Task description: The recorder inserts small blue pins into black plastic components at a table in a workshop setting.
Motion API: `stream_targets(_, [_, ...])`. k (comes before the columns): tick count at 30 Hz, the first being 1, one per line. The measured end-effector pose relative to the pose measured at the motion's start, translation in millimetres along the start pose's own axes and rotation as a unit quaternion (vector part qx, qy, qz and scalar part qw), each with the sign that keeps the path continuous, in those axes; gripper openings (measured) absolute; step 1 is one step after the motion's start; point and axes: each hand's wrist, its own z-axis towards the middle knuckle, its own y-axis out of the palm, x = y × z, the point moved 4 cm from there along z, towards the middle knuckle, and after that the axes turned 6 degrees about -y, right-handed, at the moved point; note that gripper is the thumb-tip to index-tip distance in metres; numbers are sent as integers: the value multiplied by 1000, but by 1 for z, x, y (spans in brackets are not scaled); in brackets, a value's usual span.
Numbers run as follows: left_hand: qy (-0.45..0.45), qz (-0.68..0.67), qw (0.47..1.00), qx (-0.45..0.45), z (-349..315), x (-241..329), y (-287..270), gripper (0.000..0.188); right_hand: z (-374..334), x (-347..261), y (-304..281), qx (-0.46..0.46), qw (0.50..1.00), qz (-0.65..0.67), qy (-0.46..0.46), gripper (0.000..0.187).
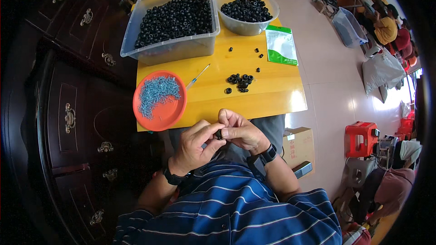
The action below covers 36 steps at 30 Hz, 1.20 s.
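Note:
My left hand (194, 149) and my right hand (244, 134) meet in front of my lap, just off the near edge of the yellow table (218, 104). Both sets of fingertips pinch one small black ring-shaped part (219, 134), which the fingers partly cover. Ahead of the hands lies a small pile of similar black parts (240, 80), with a few single ones farther back. To the left, an orange-red plate (166, 119) holds many tiny bluish, shiny pieces, too small to name. A thin tool with a pointed tip (198, 76) lies beside the plate.
A large clear bin (179, 51) and a round clear tub (247, 27), both full of black parts, stand at the back. A green-and-white pouch (281, 45) lies at the table's right edge. Dark drawers (68, 118) flank the left. Right: a cardboard box (299, 147), red stool (361, 137), other people.

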Motion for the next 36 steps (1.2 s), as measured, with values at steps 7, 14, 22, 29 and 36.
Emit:
stream_targets(7, [12, 8, 1000, 10, -2, 3, 0, 31, -3, 5, -2, 1, 1000, -11, -16, 27])
stream_targets(14, [5, 4, 1000, 22, -3, 1, 0, 28, -2, 3, 0, 9, 1000, -29, -2, 25])
stream_targets(22, [-1, -9, 999, 45, -5, 3, -7, 22, 1, 3, 6, 5, 997, -69, -17, 25])
stream_targets(29, [-13, -38, 998, 43, -2, 0, -8, 25, 3, -4, 6, 12, 999, -28, -10, 23])
stream_targets(36, [-5, -3, 1000, 29, -3, 2, -10, 27, 1, -1, 10, 16, 998, -36, -54, 24])
